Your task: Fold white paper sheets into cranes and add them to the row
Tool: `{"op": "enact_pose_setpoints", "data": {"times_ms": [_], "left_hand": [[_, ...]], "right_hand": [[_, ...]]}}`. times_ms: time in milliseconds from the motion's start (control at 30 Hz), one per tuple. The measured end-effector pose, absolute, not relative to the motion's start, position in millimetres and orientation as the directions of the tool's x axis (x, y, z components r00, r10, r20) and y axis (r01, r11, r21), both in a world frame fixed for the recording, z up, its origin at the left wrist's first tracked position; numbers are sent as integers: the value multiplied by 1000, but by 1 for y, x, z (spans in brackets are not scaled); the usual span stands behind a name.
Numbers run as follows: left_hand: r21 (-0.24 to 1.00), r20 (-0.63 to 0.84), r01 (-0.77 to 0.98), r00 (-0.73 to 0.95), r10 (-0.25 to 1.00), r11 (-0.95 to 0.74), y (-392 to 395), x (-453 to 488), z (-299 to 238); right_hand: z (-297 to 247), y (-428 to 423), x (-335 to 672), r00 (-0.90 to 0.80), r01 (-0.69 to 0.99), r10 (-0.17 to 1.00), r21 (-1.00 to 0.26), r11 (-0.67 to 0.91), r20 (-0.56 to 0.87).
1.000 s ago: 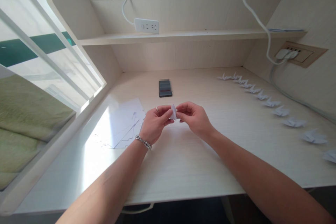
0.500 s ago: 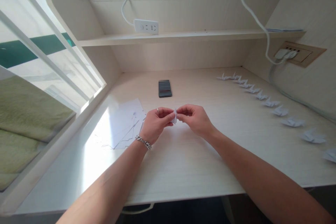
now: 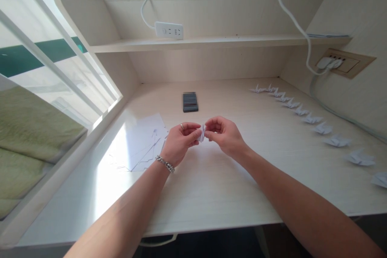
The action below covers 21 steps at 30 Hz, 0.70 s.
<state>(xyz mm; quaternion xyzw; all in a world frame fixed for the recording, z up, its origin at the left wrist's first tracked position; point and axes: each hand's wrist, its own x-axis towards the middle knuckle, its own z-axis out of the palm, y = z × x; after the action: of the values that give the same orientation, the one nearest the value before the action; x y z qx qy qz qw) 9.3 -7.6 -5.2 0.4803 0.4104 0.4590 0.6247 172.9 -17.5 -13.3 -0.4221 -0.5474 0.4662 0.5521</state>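
A small piece of folded white paper point(image 3: 202, 133) is held up over the middle of the desk. My left hand point(image 3: 180, 139), with a ring and a chain bracelet, pinches its left side between thumb and fingers. On the other side, my right hand point(image 3: 225, 134) has its thumb and fingertips closed at the paper's right edge. The fingers partly hide the paper, so its full folded shape does not show. Several folded white paper cranes point(image 3: 323, 128) stand in a slanting row along the right of the desk.
White paper sheets point(image 3: 145, 139) lie left of my hands. A dark, blurred-out flat box point(image 3: 190, 102) sits behind them. On the shelf point(image 3: 211, 42) stands a power strip point(image 3: 168, 30). A white cable point(image 3: 292, 16) hangs to the wall socket point(image 3: 347, 62).
My right hand's fingers have lifted slightly and shifted at the paper's edge. The paper's folds look a little more spread. My left hand stays nearly in place.
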Motion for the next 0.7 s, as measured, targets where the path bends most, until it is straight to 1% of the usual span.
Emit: {"op": "enact_pose_setpoints", "data": {"times_ms": [67,167,233,300,400,500,600,700], "left_hand": [[976,-63,-187,226,972,107,-8,10,-5],[988,-36,-140,209,977,67,-8,11,-6],[995,-17,-89,203,979,35,-8,11,-6],[999,-7,-46,210,978,17,-8,11,-7],[1000,-10,-9,236,972,12,-7,9,-8],[1000,-9,6,251,968,8,-6,7,-9],[1000,-27,12,268,963,25,-5,6,-9],[998,-56,-1,292,955,59,-5,5,-10]], "right_hand": [[-12,-18,173,-49,-36,977,-978,208,209],[-12,-18,173,-75,15,975,-977,212,210],[-11,-19,175,-85,85,971,-969,232,225],[-10,-20,176,-92,193,964,-945,263,250],[-8,-24,179,-119,354,942,-873,336,314],[-8,-26,181,-169,460,911,-787,411,376],[-10,-25,183,-215,522,881,-713,468,421],[-10,-25,184,-243,546,842,-649,530,482]]}}
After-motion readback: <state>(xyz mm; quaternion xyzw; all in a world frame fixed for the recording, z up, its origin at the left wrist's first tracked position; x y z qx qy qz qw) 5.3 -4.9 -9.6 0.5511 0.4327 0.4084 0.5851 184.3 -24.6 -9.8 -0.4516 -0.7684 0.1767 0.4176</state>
